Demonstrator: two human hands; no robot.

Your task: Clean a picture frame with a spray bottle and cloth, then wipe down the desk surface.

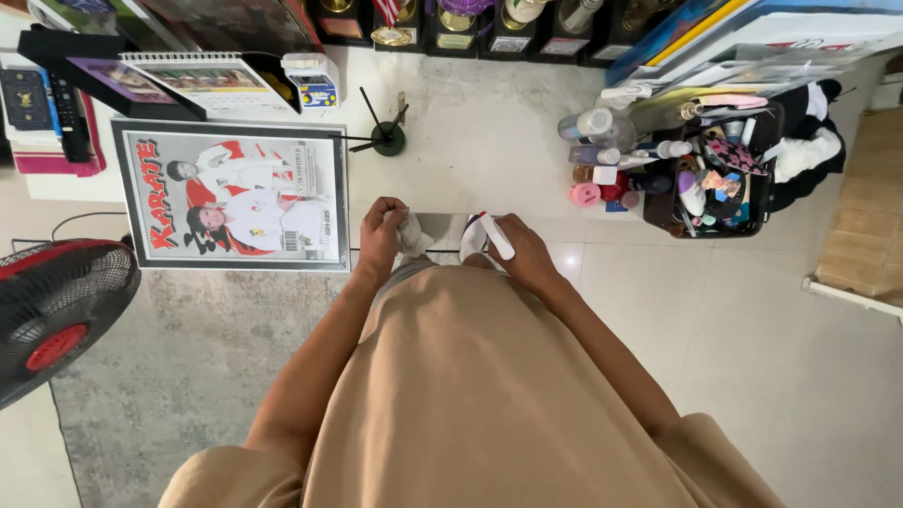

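My left hand (381, 230) is closed around a crumpled white cloth (411, 235), held just in front of my beige shirt. My right hand (520, 249) grips a white spray bottle (482, 237) with a red and blue nozzle. Both hands hover close together at the front edge of a white shelf top (489, 141). A small black stand with thin rods (387, 137) sits on the shelf just beyond my left hand.
A framed poster (233, 195) leans at the left. A black and red fan (55, 310) stands at far left on a grey rug (188, 357). A black basket of toiletries (715, 179) sits at right. Trophies (451, 23) line the back.
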